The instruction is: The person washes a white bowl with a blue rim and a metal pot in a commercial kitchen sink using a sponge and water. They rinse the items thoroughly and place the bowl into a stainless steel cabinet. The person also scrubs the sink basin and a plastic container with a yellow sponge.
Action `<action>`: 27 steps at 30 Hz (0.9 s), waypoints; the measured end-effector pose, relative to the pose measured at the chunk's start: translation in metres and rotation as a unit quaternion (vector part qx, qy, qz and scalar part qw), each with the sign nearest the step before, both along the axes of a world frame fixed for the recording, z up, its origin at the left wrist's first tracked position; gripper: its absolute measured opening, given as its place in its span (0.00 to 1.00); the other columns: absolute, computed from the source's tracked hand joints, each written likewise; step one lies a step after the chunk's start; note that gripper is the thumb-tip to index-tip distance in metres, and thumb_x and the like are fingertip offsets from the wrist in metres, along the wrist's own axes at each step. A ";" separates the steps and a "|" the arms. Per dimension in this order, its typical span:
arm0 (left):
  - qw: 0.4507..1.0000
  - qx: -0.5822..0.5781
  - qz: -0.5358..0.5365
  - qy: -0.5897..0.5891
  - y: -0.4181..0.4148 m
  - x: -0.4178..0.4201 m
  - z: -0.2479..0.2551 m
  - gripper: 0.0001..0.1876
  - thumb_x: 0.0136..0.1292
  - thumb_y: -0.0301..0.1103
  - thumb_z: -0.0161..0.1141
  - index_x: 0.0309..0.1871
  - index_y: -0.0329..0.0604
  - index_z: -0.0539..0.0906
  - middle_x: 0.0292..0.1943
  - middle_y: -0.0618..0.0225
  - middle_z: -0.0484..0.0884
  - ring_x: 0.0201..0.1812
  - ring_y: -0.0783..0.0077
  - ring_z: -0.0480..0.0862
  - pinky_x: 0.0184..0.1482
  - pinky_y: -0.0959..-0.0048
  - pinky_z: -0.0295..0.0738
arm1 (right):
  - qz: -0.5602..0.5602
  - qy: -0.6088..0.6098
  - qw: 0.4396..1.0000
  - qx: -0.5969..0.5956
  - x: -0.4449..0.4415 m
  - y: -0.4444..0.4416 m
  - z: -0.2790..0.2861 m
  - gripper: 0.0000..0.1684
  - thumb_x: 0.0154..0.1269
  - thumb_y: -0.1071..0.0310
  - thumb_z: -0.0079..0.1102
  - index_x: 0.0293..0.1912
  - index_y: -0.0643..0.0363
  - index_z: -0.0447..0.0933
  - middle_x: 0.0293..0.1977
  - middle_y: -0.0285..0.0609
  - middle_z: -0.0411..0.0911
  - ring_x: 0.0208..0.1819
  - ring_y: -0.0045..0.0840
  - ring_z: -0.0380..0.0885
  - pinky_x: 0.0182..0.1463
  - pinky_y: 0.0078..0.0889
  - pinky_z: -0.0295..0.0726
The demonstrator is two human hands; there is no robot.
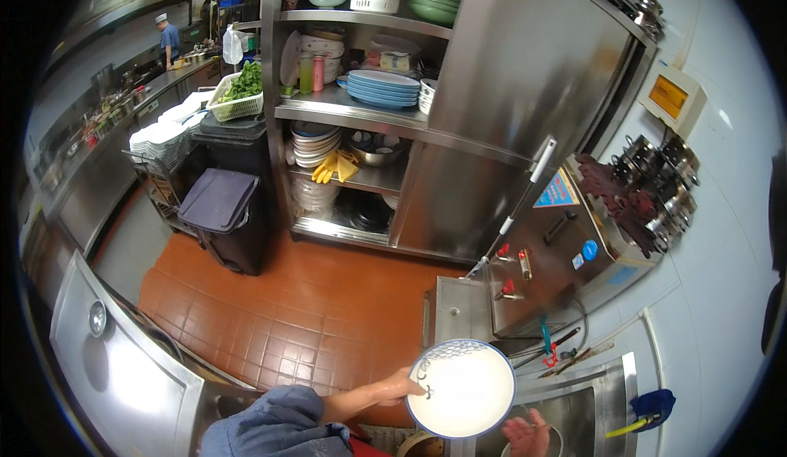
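Observation:
My left hand (396, 388) grips the left edge of a white dish (464, 395) with a blue rim and a scale-like pattern along its upper side. The thumb lies on the dish's inner face, and the dish is tilted towards me. To the lower right of the dish, my right hand (527, 433) is held with its fingers apart and nothing in them. It is over a stainless steel sink (581, 405), beside the rim of a round container (558, 440) that it partly covers. Part of another round vessel (421, 445) shows below the dish.
A steel water boiler (541, 272) with red-handled taps stands above a drain basin (455, 291) at the right. Ahead is a steel cabinet (363, 113) of stacked dishes. Lidded bins (221, 202) stand left of it, and a steel counter (129, 383) is at my left. A person (169, 40) stands far off.

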State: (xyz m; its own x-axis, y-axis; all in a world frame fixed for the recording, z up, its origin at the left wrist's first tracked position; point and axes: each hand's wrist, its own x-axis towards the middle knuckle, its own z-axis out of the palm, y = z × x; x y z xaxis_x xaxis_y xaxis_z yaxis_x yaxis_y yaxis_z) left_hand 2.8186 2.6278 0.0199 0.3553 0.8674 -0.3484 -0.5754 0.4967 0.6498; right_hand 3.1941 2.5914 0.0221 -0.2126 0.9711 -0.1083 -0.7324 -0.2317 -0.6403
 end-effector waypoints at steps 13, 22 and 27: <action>0.977 -0.013 0.211 -0.029 0.060 -0.181 -0.018 0.33 0.49 0.09 0.54 0.63 0.28 0.68 0.54 0.51 0.79 0.53 0.57 0.81 0.56 0.63 0.79 | -0.059 -0.637 0.749 0.172 -0.043 0.134 -0.078 0.14 0.68 0.64 0.53 0.48 0.60 0.77 0.48 0.45 0.79 0.43 0.32 0.80 0.46 0.40 0.82; 0.912 -0.016 0.411 -0.004 0.073 -0.240 -0.002 0.34 0.45 0.09 0.56 0.62 0.30 0.68 0.51 0.50 0.80 0.49 0.54 0.83 0.51 0.59 0.82 | -0.030 -0.375 0.926 -0.021 -0.193 0.291 0.042 0.16 0.67 0.69 0.55 0.52 0.65 0.72 0.43 0.47 0.77 0.42 0.32 0.80 0.46 0.35 0.82; 0.860 -0.050 0.502 0.069 0.058 -0.259 0.003 0.37 0.41 0.11 0.53 0.64 0.26 0.66 0.52 0.47 0.78 0.52 0.48 0.81 0.54 0.53 0.80 | 0.062 -0.224 0.973 0.003 -0.260 0.404 0.060 0.16 0.71 0.63 0.56 0.52 0.62 0.74 0.44 0.43 0.78 0.47 0.29 0.80 0.49 0.33 0.80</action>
